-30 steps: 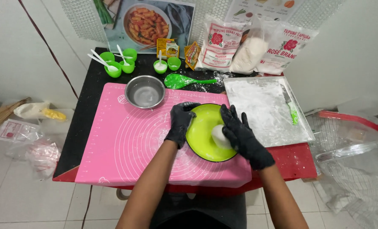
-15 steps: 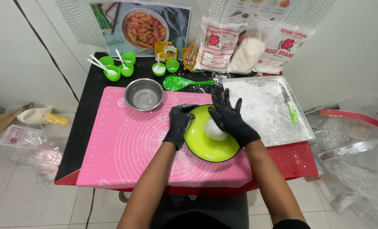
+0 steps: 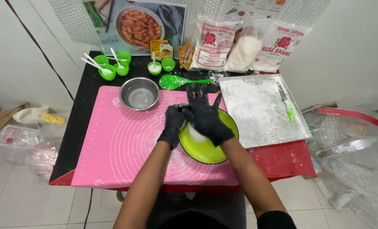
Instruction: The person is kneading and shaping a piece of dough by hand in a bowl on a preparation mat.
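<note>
A soft white lump of dough (image 3: 195, 135) sits in a round, shiny lime-green bowl (image 3: 210, 150), which rests on a flat pink rubber mat (image 3: 125, 144) marked with thin white circles. Both hands wear black gloves dusted with white powder. The left hand (image 3: 173, 124) is curled against the bowl's rim at 9 o'clock, touching the dough. The right hand (image 3: 206, 116) lies flat over the dough with its fingers spread wide and pointing to 12 o'clock, pressing down and not gripping. At 10 o'clock from the green bowl stands a round steel bowl (image 3: 139, 93) with a thin white film inside. At 3 o'clock lies a square metal tray (image 3: 261, 110) covered in white flour, with a green-handled knife (image 3: 287, 105) on its far edge. At 12 o'clock a green plastic spoon (image 3: 178, 81) lies on the black surface (image 3: 85, 110). Small green cups (image 3: 112, 65) at 11 o'clock hold white powder and white spoons. Soft bags of flour (image 3: 248, 46) lean on the wall.
</note>
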